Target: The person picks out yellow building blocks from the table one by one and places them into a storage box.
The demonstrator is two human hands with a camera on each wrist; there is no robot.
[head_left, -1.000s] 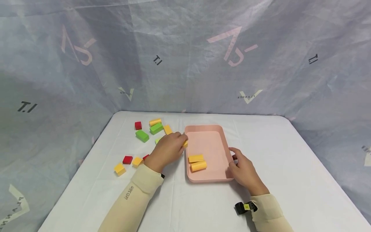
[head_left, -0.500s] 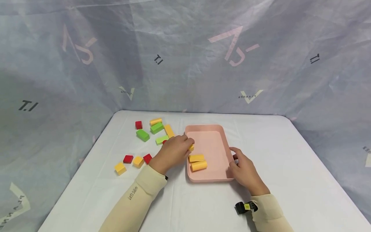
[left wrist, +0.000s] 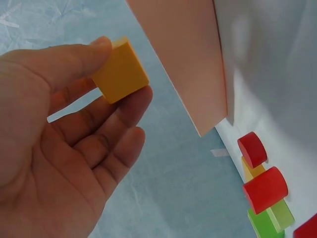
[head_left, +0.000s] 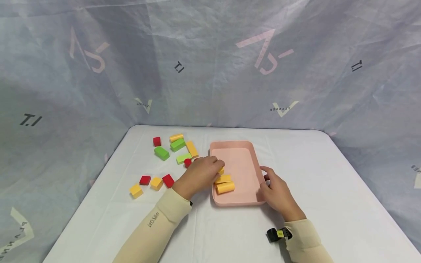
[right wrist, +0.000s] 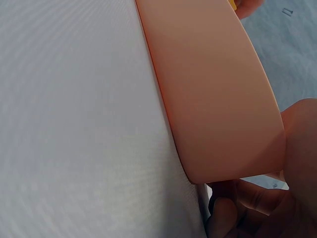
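My left hand (head_left: pixel 201 171) pinches a yellow block (left wrist: pixel 121 72) between thumb and fingertips, over the left side of a pink tray (head_left: pixel 238 202). In the left wrist view the block is square-faced, with the tray's wall (left wrist: pixel 185 54) beside it. Below that hand, inside the tray, lie a yellow rectangular block (head_left: pixel 224 178) and a yellow cylinder (head_left: pixel 225 187). My right hand (head_left: pixel 279 193) holds the tray's right side near the front corner. In the right wrist view its thumb is at the rim and its fingers are curled by the outer wall (right wrist: pixel 218 99).
Left of the tray, several blocks lie scattered on the white-covered table (head_left: pixel 329 175): green blocks (head_left: pixel 162 153), red blocks (head_left: pixel 145 180), yellow cubes (head_left: pixel 136 191), a red cylinder (head_left: pixel 188 163) and an orange-yellow slab (head_left: pixel 192 149). A grey fabric backdrop (head_left: pixel 210 73) surrounds the table.
My left hand has moved right and slightly toward me, carrying the yellow block from the tray's left rim to over its inside. My right hand has stayed at the tray's side.
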